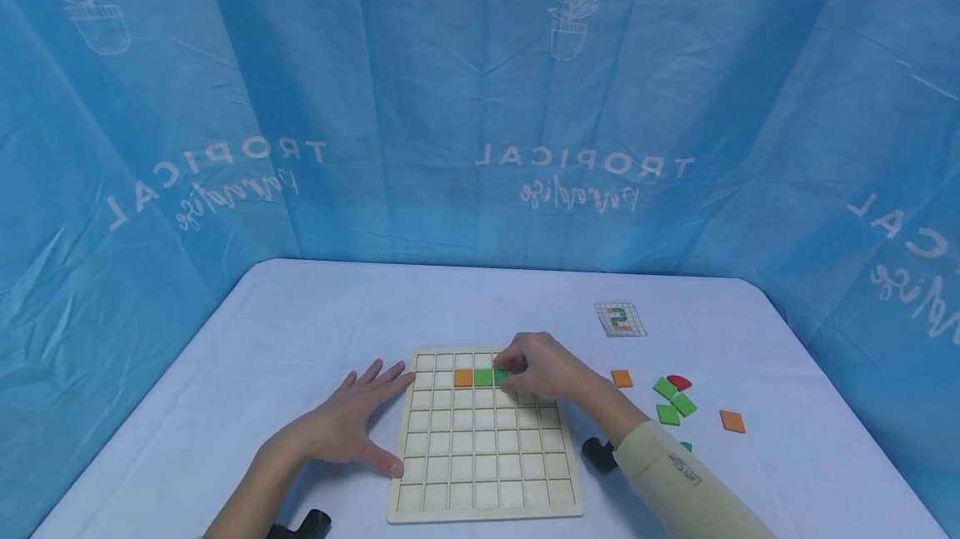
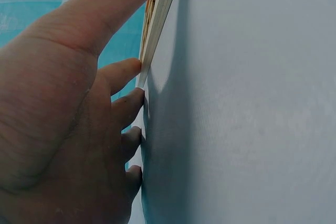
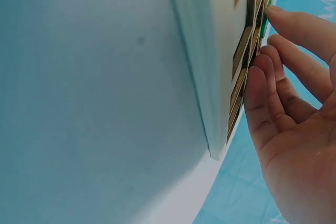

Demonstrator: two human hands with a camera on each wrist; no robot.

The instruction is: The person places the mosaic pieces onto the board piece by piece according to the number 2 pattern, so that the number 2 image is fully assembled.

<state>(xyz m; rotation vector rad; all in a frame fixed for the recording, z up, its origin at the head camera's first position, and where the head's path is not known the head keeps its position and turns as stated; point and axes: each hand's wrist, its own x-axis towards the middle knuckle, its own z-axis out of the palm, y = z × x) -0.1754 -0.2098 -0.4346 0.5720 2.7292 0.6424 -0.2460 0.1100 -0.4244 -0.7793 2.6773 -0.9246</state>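
A wooden grid board point(image 1: 485, 443) lies on the table in the head view. In its second row sit an orange square tile point(image 1: 463, 377) and, right beside it, a green square tile point(image 1: 483, 377). My right hand point(image 1: 543, 366) pinches another green tile point(image 1: 500, 376) at the cell to the right of these, its fingers partly hiding that tile. Along the board's left edge my left hand point(image 1: 348, 418) is spread, thumb and fingertips at the rim. The left wrist view shows the left fingers point(image 2: 128, 106) straight against the board's side.
Right of the board lie loose orange tiles point(image 1: 622, 378), several green tiles point(image 1: 668, 415) and a red piece point(image 1: 679, 382). A patterned grid card point(image 1: 620, 319) lies farther back. Black objects point(image 1: 598, 455) sit near both wrists. A blue curtain point(image 1: 480, 89) hangs behind the white table point(image 1: 337, 297).
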